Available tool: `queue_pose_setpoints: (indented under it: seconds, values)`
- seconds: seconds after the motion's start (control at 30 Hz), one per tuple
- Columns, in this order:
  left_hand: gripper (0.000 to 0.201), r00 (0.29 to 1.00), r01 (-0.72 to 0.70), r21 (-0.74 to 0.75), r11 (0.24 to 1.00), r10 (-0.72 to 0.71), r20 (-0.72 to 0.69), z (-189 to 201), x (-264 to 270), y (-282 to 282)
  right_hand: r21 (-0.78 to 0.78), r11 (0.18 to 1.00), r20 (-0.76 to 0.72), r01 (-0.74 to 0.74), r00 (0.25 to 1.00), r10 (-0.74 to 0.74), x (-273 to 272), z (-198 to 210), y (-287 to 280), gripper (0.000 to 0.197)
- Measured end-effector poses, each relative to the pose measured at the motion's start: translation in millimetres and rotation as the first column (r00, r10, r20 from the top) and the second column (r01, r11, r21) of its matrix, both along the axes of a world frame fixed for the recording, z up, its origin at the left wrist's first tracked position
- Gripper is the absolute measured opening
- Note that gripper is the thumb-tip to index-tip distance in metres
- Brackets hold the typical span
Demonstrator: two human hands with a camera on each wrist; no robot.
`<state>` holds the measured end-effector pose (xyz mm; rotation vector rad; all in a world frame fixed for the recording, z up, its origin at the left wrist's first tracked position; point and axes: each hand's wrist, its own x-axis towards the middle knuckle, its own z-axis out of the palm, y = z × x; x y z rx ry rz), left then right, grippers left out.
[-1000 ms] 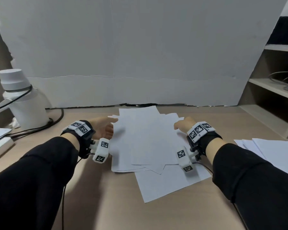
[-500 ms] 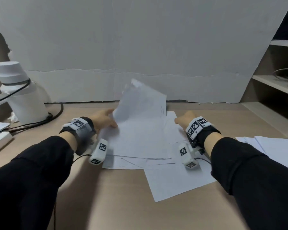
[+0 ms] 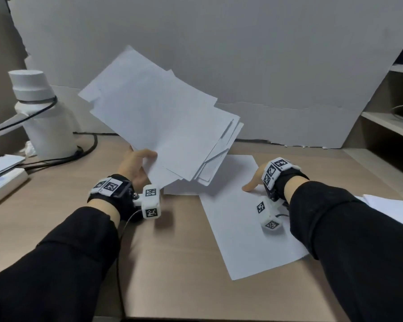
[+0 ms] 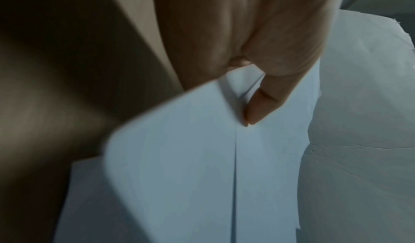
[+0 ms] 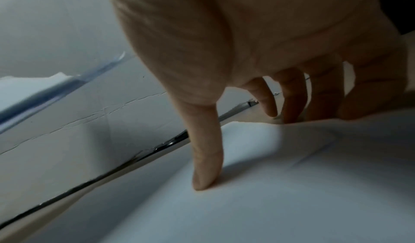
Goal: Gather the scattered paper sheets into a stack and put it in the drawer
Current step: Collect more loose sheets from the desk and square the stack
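My left hand holds a loose bundle of white paper sheets raised above the desk, fanned and tilted to the upper left. In the left wrist view the thumb pinches the bundle near its lower edge. My right hand is on a sheet lying flat on the desk. Its thumb presses on the sheet, and its curled fingers reach behind the lifted far edge. Another sheet lies partly under the bundle. No drawer is in view.
A white lamp base with a black cable stands at the back left, a power strip beside it. A white cardboard wall closes the back. Shelves stand at the right, with more paper at the right edge.
My left hand has lifted most of the sheets off the desk, up and to the left. My right hand has let go of them and come down onto a sheet left on the desk.
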<state>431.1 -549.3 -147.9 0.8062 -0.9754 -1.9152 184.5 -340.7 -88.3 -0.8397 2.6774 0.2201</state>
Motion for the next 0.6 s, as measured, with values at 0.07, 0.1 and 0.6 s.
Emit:
queue_pose_setpoints:
  seconds: [0.07,0.1,0.6]
  values:
    - [0.069,1.000,0.004,0.051,0.999,-0.004,-0.009,-4.2,-2.4,-1.1,0.055,0.998,-0.019,-0.043,0.999,0.044,-3.0,-0.5,-4.9,0.086]
    - [0.072,1.000,0.015,0.070,0.997,-0.014,-0.018,-5.5,-3.1,-2.0,0.073,0.995,-0.037,-0.072,0.997,0.075,-5.1,-0.6,-5.2,0.085]
    - [0.041,0.985,0.061,0.147,0.987,-0.084,0.151,-0.6,-2.7,18.0,-0.933,0.191,0.328,0.303,0.937,0.116,-44.8,-15.0,16.8,0.018]
